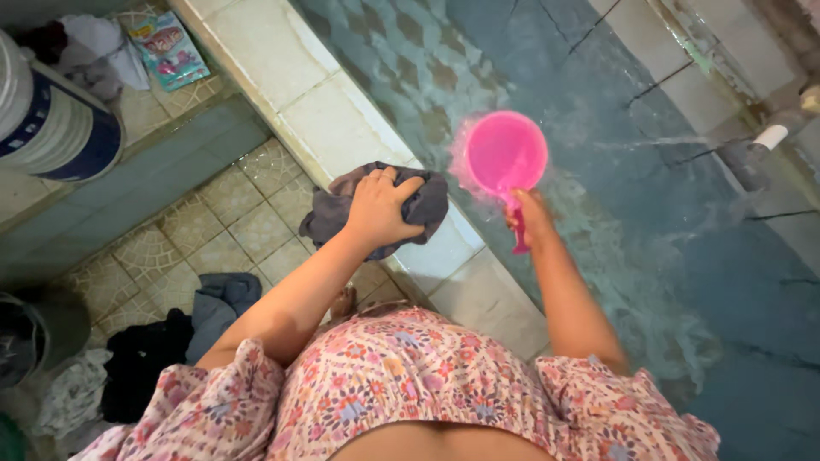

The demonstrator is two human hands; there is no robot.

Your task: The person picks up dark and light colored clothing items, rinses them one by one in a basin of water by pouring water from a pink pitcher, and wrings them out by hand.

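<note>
Tiled basin ledge, left hand gripping grey cloth, right hand apparently holding pink dipper

- A white and dark blue bucket stands at the far left on the upper ledge.
- Beside it, white and grey cloths lie heaped.
- A colourful plastic packet rests flat on the patterned tiles nearby.
- Down on the tiled floor, a blue-grey garment lies crumpled, touching a black garment.
- A pale cloth sits at the lower left, next to a dark round container.
- At the far right, a white pipe end juts out.
</note>
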